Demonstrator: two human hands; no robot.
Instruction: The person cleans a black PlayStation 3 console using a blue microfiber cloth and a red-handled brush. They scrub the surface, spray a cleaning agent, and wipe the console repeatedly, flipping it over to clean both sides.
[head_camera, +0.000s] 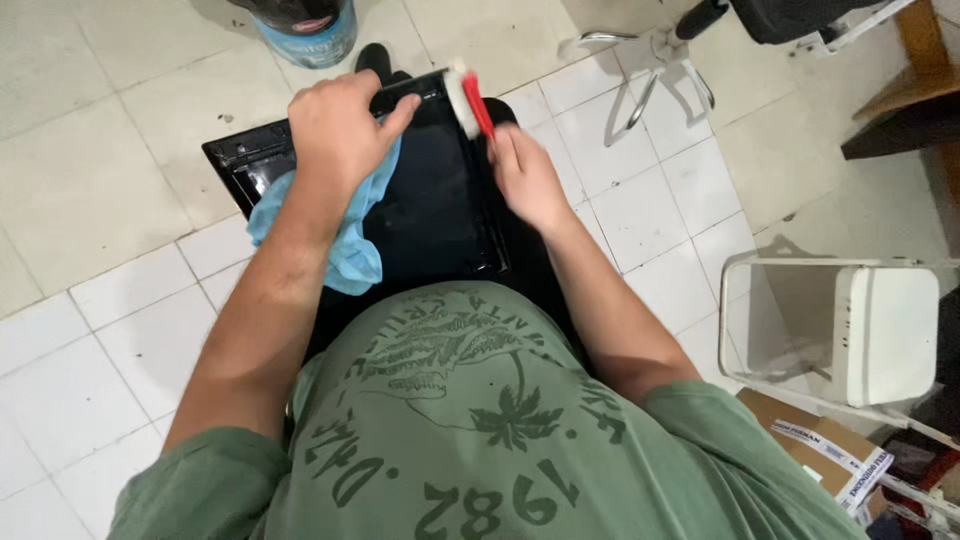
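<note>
A: Panel (440, 200) on lap. Left hand (340, 125), fingers clamped on cloth (345, 235), at its top edge.
B: Right hand (525, 175) grips brush (472, 100) at top-right corner. Keep strokes light, I'd judge.

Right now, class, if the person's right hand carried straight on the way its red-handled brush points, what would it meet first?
The right hand points its red-handled brush up-left along the flat black panel. First in line is probably the left hand's fingertips gripping that panel's top edge, though depth is unclear.
</note>
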